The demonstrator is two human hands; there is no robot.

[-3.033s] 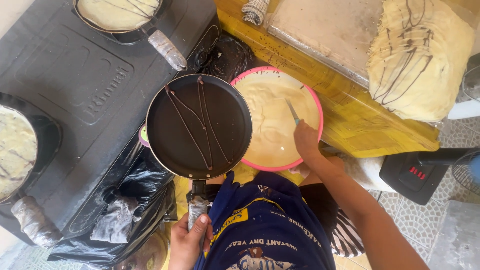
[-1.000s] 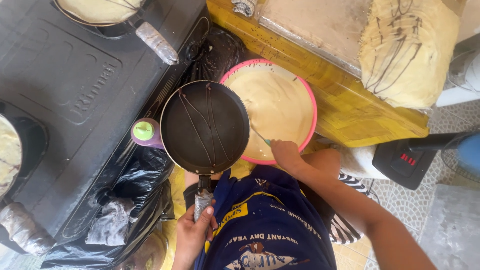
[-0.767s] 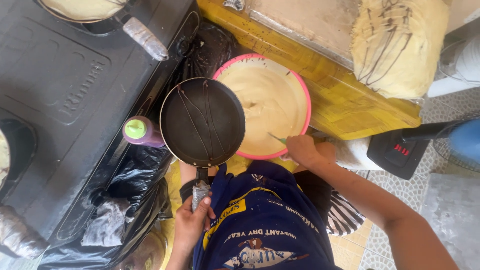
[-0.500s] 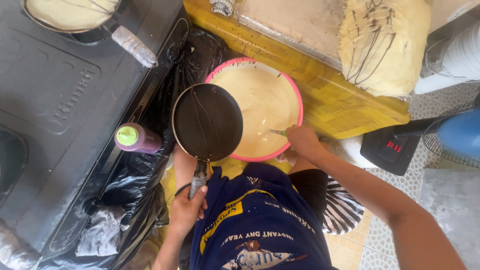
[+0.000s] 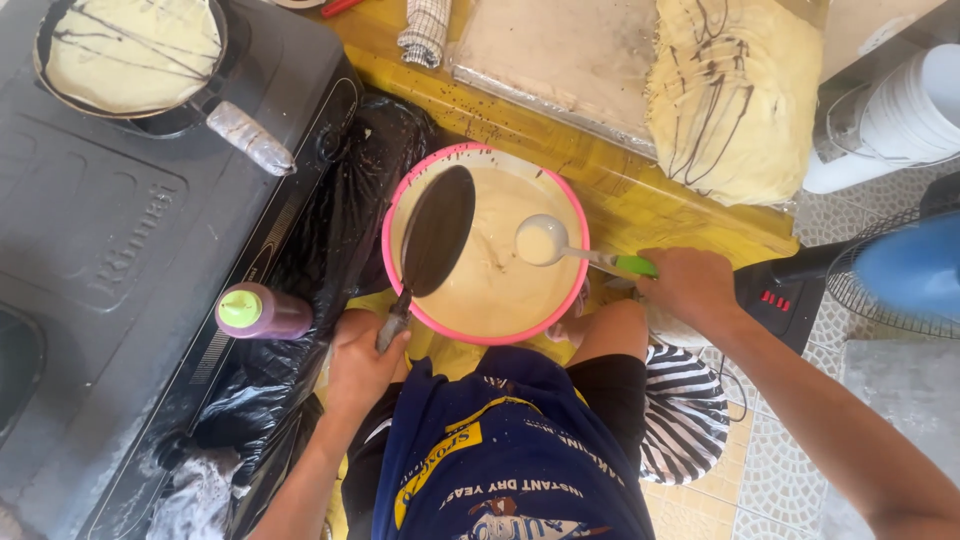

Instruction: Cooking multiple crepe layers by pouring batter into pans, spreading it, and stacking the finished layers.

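Head view: the left hand (image 5: 358, 362) gripped a black pan (image 5: 437, 230) tilted over the pink-rimmed batter bowl (image 5: 486, 243); the right hand (image 5: 692, 287) clasped a full ladle (image 5: 545, 241) above the batter.

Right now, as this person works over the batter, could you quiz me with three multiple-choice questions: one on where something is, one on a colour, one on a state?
1. Where is the ladle?
A. over the bowl
B. on the stove
C. on the floor

2. What colour is the bowl's rim?
A. blue
B. pink
C. black

3. How is the black pan held?
A. flat
B. upside down on the table
C. tilted steeply over the bowl

Answers: 1 A, the right hand holds it above the batter. 2 B, the rim shows pink. 3 C, the left hand holds it nearly edge-on.
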